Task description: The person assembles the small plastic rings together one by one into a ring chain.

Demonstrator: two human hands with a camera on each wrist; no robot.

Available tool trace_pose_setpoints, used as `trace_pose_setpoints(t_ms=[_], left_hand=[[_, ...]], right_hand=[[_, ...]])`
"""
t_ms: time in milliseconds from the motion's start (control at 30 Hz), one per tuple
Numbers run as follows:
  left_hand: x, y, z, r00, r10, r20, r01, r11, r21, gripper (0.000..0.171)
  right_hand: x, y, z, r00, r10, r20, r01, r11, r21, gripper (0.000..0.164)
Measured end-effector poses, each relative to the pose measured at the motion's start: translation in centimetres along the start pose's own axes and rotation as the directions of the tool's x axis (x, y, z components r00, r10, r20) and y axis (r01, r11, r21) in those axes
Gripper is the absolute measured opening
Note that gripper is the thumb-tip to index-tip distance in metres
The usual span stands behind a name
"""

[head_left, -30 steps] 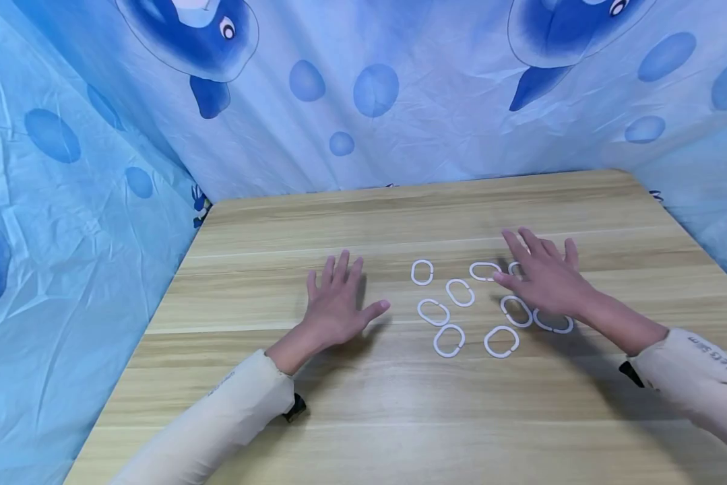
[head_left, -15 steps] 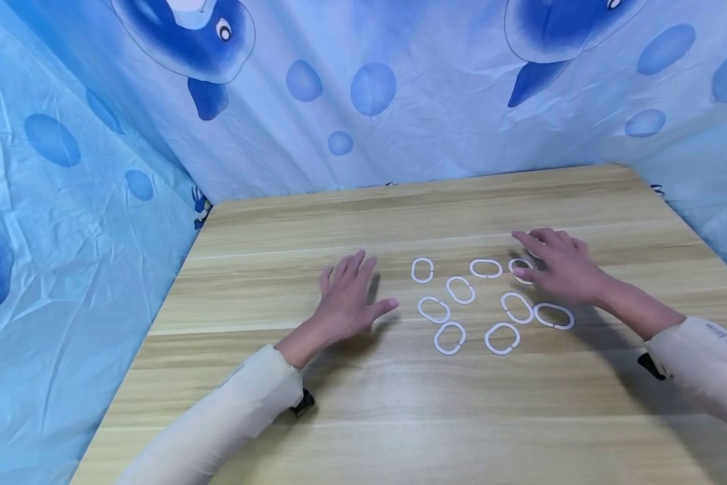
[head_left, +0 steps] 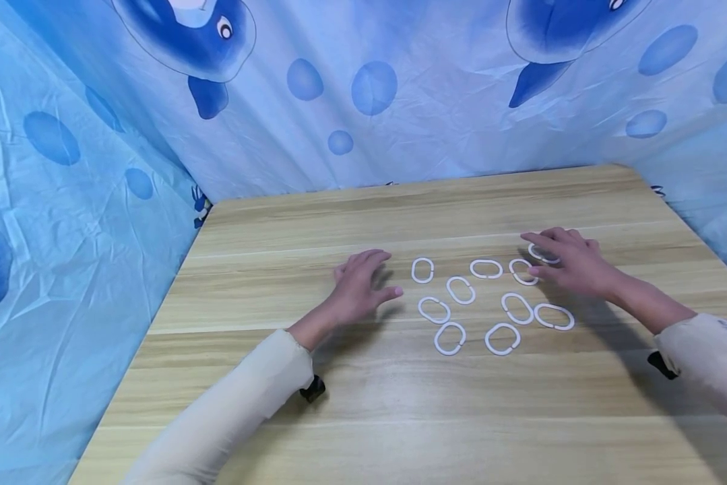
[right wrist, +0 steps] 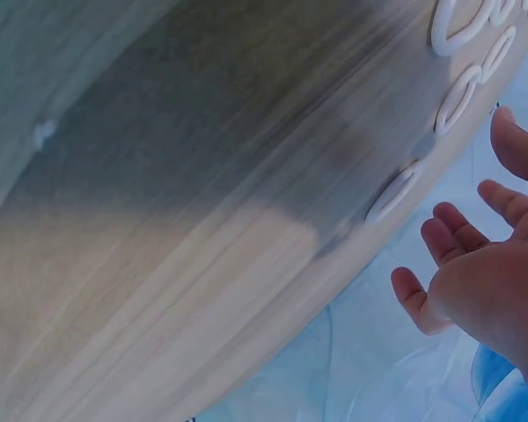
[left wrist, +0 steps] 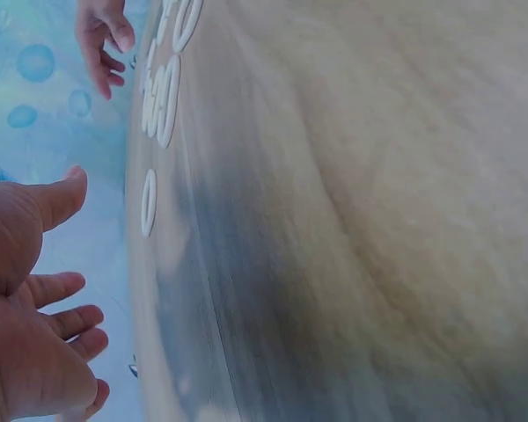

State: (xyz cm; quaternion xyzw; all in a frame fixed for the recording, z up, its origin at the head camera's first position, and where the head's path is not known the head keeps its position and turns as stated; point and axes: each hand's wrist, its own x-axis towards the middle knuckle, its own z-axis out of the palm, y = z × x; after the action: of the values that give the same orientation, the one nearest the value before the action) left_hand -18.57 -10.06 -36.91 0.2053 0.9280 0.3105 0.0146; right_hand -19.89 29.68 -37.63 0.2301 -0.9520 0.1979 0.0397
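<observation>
My left hand (head_left: 357,289): loosely bent, nearer the rings (head_left: 501,325) than before
My right hand (head_left: 572,266): relaxed, empty, shifted toward three o'clock
Two-o'clock ring (head_left: 542,259): partly hidden

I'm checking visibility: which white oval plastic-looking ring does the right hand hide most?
The ring highest in the head view, partly behind fingers; others show nearly whole.

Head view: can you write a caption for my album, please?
Left hand and right hand over a wooden table scattered with white oval rings, a blue patterned sheet behind.
</observation>
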Motion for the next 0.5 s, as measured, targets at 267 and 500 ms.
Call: trace_pose_setpoints(t_ms=[267, 500], left_hand=[[1.5, 0.0, 0.5, 1.000, -0.010, 0.024, 0.012, 0.997, -0.070, 0.064], [2.3, 0.0, 0.6, 0.998, -0.031, 0.056, 0.034, 0.997, -0.065, 0.061]], right_hand=[[0.4, 1.0, -0.4, 1.000, -0.014, -0.020, 0.014, 1.000, -0.006, 0.060], [0.5, 2.1, -1.2, 0.997, 0.024, 0.070, -0.024, 1.000, -0.005, 0.062]])
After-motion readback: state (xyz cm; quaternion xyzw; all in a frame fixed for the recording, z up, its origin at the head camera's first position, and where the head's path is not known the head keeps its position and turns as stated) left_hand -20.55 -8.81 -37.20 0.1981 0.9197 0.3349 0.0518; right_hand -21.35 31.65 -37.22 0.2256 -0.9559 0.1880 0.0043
